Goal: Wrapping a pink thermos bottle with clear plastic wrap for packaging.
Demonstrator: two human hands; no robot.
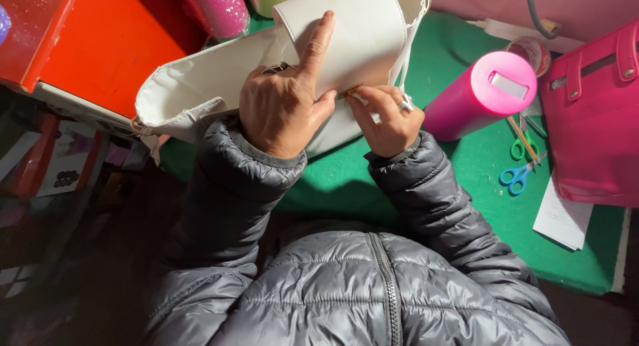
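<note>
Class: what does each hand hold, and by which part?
Left hand presses the white bag's folded flap, forefinger extended. Right hand pinches the flap's lower edge near a small metal fitting.

A single view, from a camera worn on the person's head, looking steeply down over the chest and both sleeves of a grey padded jacket point(373, 286) that fills the bottom of the frame. The camera sits close: the left hand point(283, 106) and right hand point(386, 120) lie near the centre, just past the jacket. The view faces forward and down onto a green table top point(479, 186), whose far side runs out of the top edge. At the left, the floor beside the table shows dim and blurred. No second view shares the scene
</note>
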